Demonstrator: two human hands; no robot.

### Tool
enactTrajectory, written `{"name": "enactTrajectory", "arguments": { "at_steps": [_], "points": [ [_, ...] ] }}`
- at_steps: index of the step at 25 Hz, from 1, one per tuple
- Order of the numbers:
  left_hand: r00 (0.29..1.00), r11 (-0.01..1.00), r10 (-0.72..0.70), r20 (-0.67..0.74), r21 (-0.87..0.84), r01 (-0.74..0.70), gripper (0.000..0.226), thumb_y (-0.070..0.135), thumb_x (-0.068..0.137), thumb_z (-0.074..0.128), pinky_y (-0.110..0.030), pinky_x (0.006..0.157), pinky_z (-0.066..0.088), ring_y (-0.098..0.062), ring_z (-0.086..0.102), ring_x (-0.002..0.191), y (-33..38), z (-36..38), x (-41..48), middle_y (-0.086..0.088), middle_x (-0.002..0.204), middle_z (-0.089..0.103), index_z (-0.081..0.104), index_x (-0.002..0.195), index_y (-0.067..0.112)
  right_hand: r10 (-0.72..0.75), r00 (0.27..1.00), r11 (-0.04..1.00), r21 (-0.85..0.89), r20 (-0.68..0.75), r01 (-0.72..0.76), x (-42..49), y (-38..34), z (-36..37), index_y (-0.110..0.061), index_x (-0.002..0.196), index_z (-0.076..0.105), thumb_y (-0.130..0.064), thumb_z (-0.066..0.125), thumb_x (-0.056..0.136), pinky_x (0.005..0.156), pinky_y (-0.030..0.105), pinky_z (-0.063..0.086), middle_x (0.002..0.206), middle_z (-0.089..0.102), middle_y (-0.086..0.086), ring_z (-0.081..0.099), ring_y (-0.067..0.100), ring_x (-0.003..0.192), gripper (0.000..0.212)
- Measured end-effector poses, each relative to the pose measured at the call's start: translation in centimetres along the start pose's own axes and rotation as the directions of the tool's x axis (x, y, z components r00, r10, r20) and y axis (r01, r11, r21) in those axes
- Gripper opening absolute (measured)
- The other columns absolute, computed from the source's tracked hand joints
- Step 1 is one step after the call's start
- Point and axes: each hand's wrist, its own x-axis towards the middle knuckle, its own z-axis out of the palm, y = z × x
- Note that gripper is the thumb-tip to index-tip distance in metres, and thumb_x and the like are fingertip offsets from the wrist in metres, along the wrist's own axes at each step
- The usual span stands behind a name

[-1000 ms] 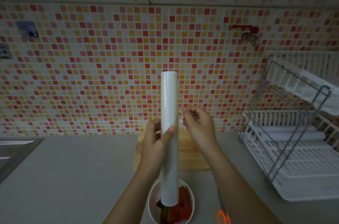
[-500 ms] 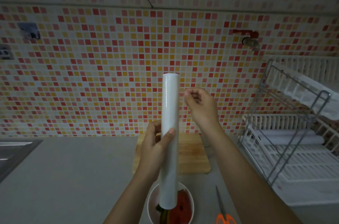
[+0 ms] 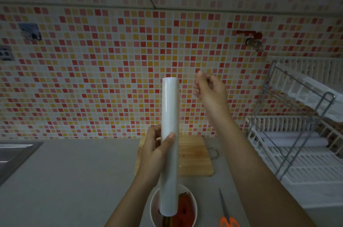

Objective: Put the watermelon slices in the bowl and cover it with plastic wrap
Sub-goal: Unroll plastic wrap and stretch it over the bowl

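Since a moment ago our right hand (image 3: 209, 93) has risen and drawn away to the right of the plastic wrap roll (image 3: 169, 115), leaving a gap of open air between them. Its thumb and forefinger are pinched together and the other fingers are curled. The tiles seen through that gap look paler, but we cannot tell whether film is caught in the pinch. Our left hand (image 3: 156, 154) grips the roll upright at its middle, thumb across the front. The roll's lower end hangs over the bowl (image 3: 154, 210), which sits at the near edge of the counter (image 3: 74, 180) with the watermelon slices (image 3: 185, 208) inside. Just behind the bowl lies the cutting board (image 3: 194, 160), and the scissors (image 3: 225, 213) lie just right of the bowl. To the right the dish rack (image 3: 297, 134) hems us in, while the counter runs open leftwards to the sink (image 3: 13, 154).
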Motion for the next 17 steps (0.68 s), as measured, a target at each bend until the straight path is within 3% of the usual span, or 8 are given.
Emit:
{"name": "enactTrajectory", "arguments": {
  "at_steps": [2, 4, 8, 13, 17],
  "points": [
    [1.000, 1.000, 0.016, 0.002, -0.006, -0.016, 0.031, 0.044, 0.075, 0.064, -0.034, 0.070, 0.057, -0.008, 0.066, 0.083, 0.1, 0.0, 0.1, 0.015, 0.096, 0.066, 0.058, 0.103, 0.034, 0.053, 0.983, 0.992, -0.119, 0.176, -0.032, -0.6, 0.8, -0.2, -0.028, 0.101, 0.061, -0.046, 0.062, 0.080, 0.078, 0.029, 0.055, 0.097, 0.063, -0.011, 0.063, 0.008, 0.091, 0.028],
    [1.000, 1.000, 0.025, 0.013, -0.011, -0.025, 0.033, 0.044, 0.074, 0.064, -0.035, 0.071, 0.057, -0.008, 0.066, 0.084, 0.2, 0.2, 0.2, 0.013, 0.098, 0.066, 0.058, 0.104, 0.031, 0.045, 0.972, 0.987, -0.163, 0.232, -0.007, -1.4, 1.7, -0.1, -0.027, 0.101, 0.062, -0.041, 0.067, 0.078, 0.079, 0.029, 0.055, 0.098, 0.065, -0.011, 0.064, 0.008, 0.092, 0.028],
    [0.999, 1.000, 0.023, 0.033, -0.010, -0.022, 0.039, 0.048, 0.072, 0.065, -0.038, 0.074, 0.057, -0.010, 0.066, 0.088, 0.2, 0.4, 0.3, 0.010, 0.104, 0.065, 0.057, 0.106, 0.030, -0.045, 0.981, 0.995, -0.082, 0.190, 0.061, -1.3, 2.2, -0.3, -0.028, 0.081, 0.067, -0.025, 0.070, 0.079, 0.068, 0.016, 0.052, 0.084, 0.069, -0.010, 0.066, 0.001, 0.075, 0.005],
    [0.999, 0.999, 0.042, 0.019, 0.004, -0.042, 0.034, 0.044, 0.076, 0.064, -0.040, 0.076, 0.058, -0.011, 0.066, 0.089, 0.1, 0.3, 0.5, 0.013, 0.103, 0.065, 0.057, 0.107, 0.033, -0.098, 0.988, 0.973, -0.195, 0.119, 0.120, -1.3, 2.3, 0.6, -0.025, 0.079, 0.063, -0.028, 0.060, 0.086, 0.062, 0.011, 0.048, 0.076, 0.066, -0.008, 0.061, -0.001, 0.068, 0.008],
    [0.998, 0.998, 0.057, 0.028, -0.002, -0.057, 0.032, 0.044, 0.077, 0.063, -0.033, 0.073, 0.057, -0.006, 0.066, 0.087, 0.7, 0.6, 0.6, 0.018, 0.099, 0.065, 0.056, 0.107, 0.032, 0.025, 0.998, 0.996, -0.081, -0.054, -0.030, -1.2, 2.5, 1.7, -0.017, 0.078, 0.058, -0.026, 0.052, 0.088, 0.059, 0.020, 0.044, 0.069, 0.058, -0.006, 0.053, 0.004, 0.060, 0.015]
  ]
}}
